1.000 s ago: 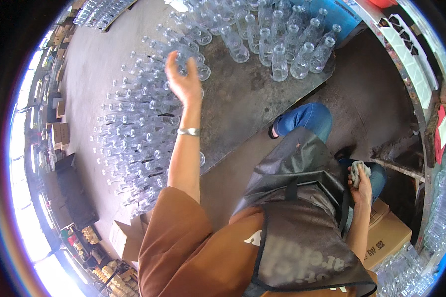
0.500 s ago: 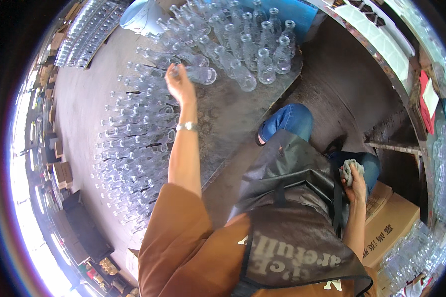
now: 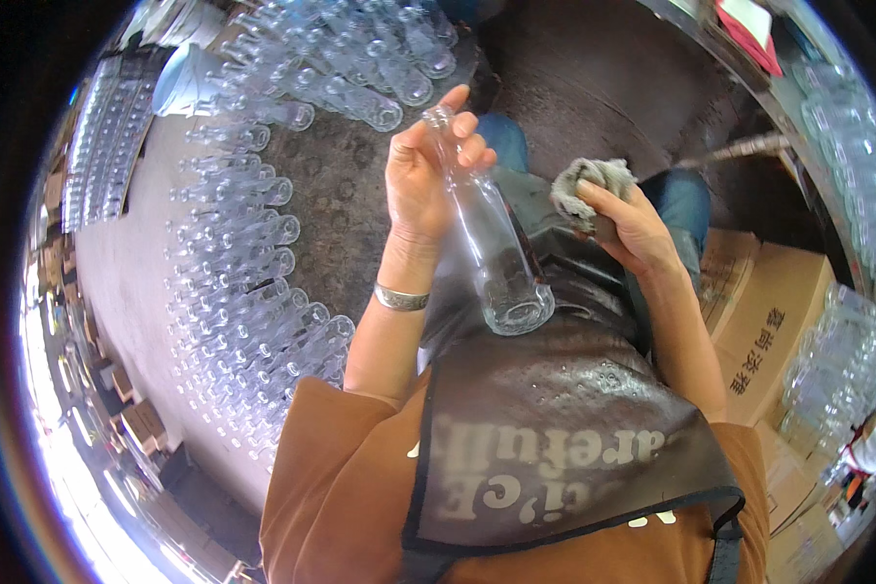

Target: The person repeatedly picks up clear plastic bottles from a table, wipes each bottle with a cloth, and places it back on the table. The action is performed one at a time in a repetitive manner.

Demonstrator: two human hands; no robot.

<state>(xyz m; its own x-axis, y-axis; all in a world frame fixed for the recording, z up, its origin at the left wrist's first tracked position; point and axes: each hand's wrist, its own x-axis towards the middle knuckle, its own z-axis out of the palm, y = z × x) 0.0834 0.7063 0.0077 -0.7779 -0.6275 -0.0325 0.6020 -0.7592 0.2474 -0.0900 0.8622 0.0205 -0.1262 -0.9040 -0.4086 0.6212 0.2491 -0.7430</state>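
My left hand (image 3: 426, 175) is closed round the neck of a clear glass bottle (image 3: 496, 248). The bottle tilts in front of the dark apron, its round base toward me and lower right, its mouth up between my fingers. To the right of it, my right hand (image 3: 638, 226) grips a crumpled grey cloth (image 3: 594, 187), thumb on top. Bottle and cloth are apart. Beyond my left arm, many similar glass bottles (image 3: 253, 234) stand close together in a curved band on the dark work surface (image 3: 336, 180).
At the far left stand a whitish-blue bucket (image 3: 187, 80) and a tray of bottles (image 3: 112, 146). Cardboard boxes (image 3: 774, 321) lie to my right, beside more clear glassware (image 3: 837, 360). A wooden bar (image 3: 735, 151) juts in at the right, above my knee.
My left hand has drawn a bottle from the group back to in front of my chest. The right hand has raised the cloth toward it. The view has shifted.
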